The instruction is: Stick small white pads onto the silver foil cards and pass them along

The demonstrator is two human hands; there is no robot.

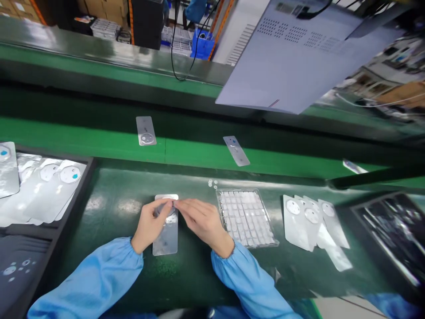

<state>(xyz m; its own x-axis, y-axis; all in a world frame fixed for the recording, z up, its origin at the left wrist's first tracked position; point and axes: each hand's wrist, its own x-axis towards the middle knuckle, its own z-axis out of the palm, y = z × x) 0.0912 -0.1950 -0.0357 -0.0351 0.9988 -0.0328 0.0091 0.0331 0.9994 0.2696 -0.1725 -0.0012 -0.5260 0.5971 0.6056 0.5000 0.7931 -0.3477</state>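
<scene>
1. The panel (165, 241) lies on the green table (192, 283) in front of the person, with its long side pointing away.
2. The left hand (148, 226) is at the far end of this panel; its thumb and index finger are bent, with their tips close together.
3. The right hand (206, 221) is on the other side, fingers side by side, and its tips meet the left ones above the panel — whether either hand grips a small part, I cannot tell.
4. To the right of the right hand is a clear tray (274, 243) with white pieces in rows; small rings (210, 182) lie near its far left corner.
5. Further right, a group of panels (297, 228) overlaps.
6. At the left, a dark box (66, 223) holds stacked panels (46, 195).
7. Beyond the table, loose panels (145, 125) lie on the belt (192, 155) — well apart.
</scene>
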